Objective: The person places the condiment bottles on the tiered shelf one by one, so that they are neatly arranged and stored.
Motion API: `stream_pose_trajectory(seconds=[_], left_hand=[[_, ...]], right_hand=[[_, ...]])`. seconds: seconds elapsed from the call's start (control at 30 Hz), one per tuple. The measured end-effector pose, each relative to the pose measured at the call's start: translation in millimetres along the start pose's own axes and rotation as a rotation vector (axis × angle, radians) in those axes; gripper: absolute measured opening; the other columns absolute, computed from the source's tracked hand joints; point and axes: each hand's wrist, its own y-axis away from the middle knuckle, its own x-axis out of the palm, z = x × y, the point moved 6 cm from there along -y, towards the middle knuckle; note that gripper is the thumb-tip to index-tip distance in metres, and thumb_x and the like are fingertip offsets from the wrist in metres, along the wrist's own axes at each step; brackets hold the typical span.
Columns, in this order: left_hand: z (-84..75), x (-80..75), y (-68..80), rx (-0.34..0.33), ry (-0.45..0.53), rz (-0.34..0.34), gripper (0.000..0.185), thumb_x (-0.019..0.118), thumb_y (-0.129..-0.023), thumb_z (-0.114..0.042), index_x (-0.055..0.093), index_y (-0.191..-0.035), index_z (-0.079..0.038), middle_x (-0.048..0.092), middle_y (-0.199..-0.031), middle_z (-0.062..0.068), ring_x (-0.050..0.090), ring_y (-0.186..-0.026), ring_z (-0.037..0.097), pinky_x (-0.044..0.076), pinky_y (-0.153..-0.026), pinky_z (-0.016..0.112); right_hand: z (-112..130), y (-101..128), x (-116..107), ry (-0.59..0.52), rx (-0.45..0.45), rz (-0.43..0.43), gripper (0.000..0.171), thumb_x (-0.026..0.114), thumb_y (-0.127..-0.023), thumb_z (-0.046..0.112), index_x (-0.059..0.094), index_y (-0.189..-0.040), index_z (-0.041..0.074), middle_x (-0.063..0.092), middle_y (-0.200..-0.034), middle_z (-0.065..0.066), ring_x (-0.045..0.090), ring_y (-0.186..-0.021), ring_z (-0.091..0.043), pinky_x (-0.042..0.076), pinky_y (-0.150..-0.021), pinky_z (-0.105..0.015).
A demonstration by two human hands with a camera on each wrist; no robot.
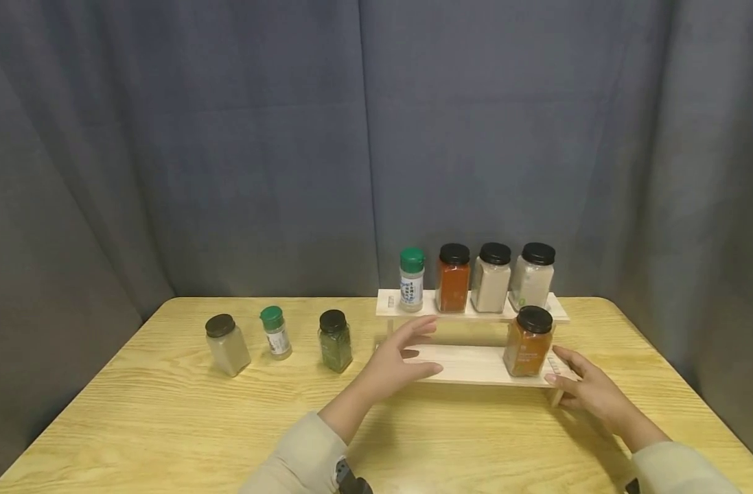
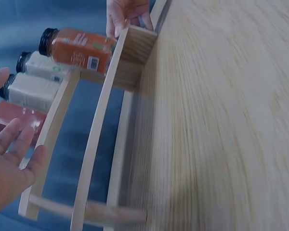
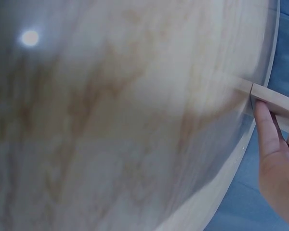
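A two-tier wooden spice rack (image 1: 469,365) stands on the table's right half. My right hand (image 1: 589,391) grips the right end of its lower tier, thumb at the front corner; the right wrist view shows fingers along the rack's end panel (image 3: 277,102). Beside that hand, a jar of orange-brown spice (image 1: 528,350) with a black lid stands upright on the lower tier. My left hand (image 1: 395,363) is in front of the rack's left part, fingers spread and thumb apart, holding nothing. In the left wrist view, the left hand (image 2: 9,168) overlaps a red spice jar (image 2: 19,118).
On the upper tier stand a green-capped shaker (image 1: 411,281), a red spice jar (image 1: 453,281) and two pale jars. Left of the rack, a dark green herb jar (image 1: 335,343), another green-capped shaker (image 1: 277,336) and a pale jar (image 1: 229,348) stand on the table (image 1: 166,425). A grey curtain (image 1: 259,151) hangs behind.
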Motion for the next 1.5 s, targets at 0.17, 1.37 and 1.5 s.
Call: stream_pose_trajectory(seconds=[0.17, 1.37, 1.5], left_hand=[[3.2, -16.5, 11.5, -0.031, 0.019, -0.035, 0.063, 0.064, -0.075, 0.0, 0.035, -0.13, -0.005, 0.042, -0.124, 0.017, 0.04, -0.112, 0.033, 0.032, -0.091, 0.047], [51.6, -122.1, 60.4, -0.119, -0.061, -0.424, 0.061, 0.067, -0.075, -0.011, 0.037, -0.128, -0.012, 0.035, -0.129, 0.012, 0.029, -0.118, 0.027, 0.028, -0.095, 0.046], [59.0, -125.7, 59.4, -0.151, -0.097, -0.458, 0.061, 0.068, -0.074, -0.012, 0.038, -0.128, -0.013, 0.036, -0.129, 0.008, 0.027, -0.119, 0.024, 0.029, -0.095, 0.045]], right_hand=[[-1, -1, 1, -0.011, 0.002, 0.0, 0.078, 0.055, -0.085, 0.024, 0.003, -0.134, -0.007, -0.006, -0.131, -0.038, 0.025, -0.112, -0.053, 0.045, -0.078, -0.043], [-3, -1, -2, 0.031, 0.003, 0.019, 0.073, 0.05, -0.088, 0.021, 0.0, -0.134, -0.007, -0.006, -0.131, -0.038, 0.022, -0.111, -0.055, 0.045, -0.077, -0.046], [-2, 0, -1, 0.012, 0.009, 0.025, 0.074, 0.051, -0.088, 0.021, 0.0, -0.134, -0.007, -0.007, -0.131, -0.038, 0.022, -0.111, -0.055, 0.044, -0.078, -0.045]])
